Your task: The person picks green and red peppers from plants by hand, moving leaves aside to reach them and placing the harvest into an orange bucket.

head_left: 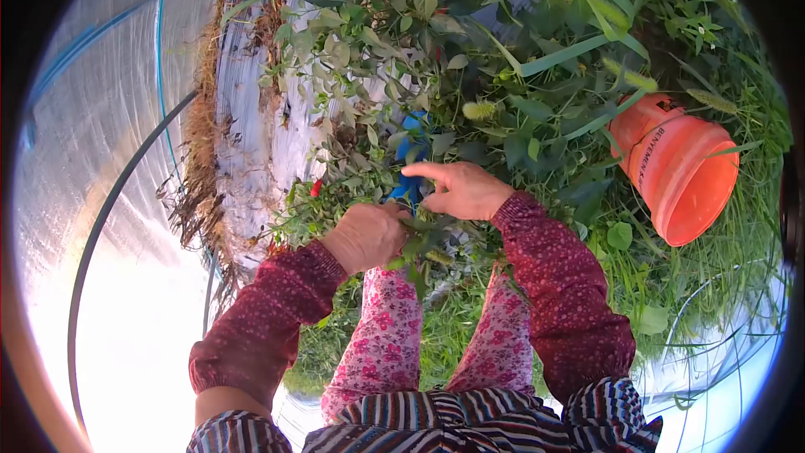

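Hands among leafy stems: left hand [366, 236] fisted around stems [419, 231], right hand [459, 190] loosely open, forefinger extended; steady grip would avoid tearing the plant.

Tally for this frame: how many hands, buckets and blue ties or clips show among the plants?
Hands: 2, the left hand closed in the leafy plant and the right hand with a finger stretched toward the blue piece.
Orange bucket: 1, tipped on its side in the grass.
Blue piece on the stems: 1; what it is cannot be told.
Total: 4
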`<state>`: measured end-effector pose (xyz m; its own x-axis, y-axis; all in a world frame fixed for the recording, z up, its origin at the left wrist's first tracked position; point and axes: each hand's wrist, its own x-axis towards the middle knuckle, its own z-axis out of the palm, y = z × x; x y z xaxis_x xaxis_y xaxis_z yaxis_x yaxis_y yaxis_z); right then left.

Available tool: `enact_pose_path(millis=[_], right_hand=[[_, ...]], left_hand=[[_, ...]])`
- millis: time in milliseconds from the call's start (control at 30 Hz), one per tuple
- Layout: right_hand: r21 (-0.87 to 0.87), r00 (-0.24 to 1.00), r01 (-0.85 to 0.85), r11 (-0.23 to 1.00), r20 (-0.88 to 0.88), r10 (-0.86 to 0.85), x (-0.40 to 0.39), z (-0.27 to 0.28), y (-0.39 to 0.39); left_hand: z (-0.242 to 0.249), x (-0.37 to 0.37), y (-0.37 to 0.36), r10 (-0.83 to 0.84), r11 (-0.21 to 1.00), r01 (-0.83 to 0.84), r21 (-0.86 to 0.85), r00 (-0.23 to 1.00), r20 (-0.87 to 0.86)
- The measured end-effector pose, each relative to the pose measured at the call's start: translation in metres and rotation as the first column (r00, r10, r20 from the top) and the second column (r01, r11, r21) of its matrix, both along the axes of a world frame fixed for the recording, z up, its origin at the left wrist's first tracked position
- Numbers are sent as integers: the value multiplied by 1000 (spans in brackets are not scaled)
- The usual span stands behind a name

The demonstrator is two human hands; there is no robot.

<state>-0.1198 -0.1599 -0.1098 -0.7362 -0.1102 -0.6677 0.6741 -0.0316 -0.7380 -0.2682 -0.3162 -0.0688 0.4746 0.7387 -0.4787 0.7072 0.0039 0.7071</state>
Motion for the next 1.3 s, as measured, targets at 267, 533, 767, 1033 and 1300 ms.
enact_pose_path(millis=[267, 533, 767, 1033, 1300], right_hand=[[84, 966, -258, 963, 17, 257, 10, -2, -27], [-253, 988, 133, 958, -38, -147, -11, 15, -56], [-907, 958, -94, 411, -194, -210, -26, 27, -41], [-932, 837, 294, 211, 145, -528, -20, 19, -35], [-672, 636, 687, 275, 375, -675, -28, 5, -34]], left_hand=[[-4, -28, 14, 223, 906, -259, -334, 964, -143], [-159, -171, -21, 751, 497, -867, 36, 409, -518], [-248, -186, -28, 957, -77, -864, -498, 75, -279], [-252, -144, -63, 953, -200, -414, -888, -293, -77], [-148, -105, 17, 365, 912, -258, 318, 866, -343]])
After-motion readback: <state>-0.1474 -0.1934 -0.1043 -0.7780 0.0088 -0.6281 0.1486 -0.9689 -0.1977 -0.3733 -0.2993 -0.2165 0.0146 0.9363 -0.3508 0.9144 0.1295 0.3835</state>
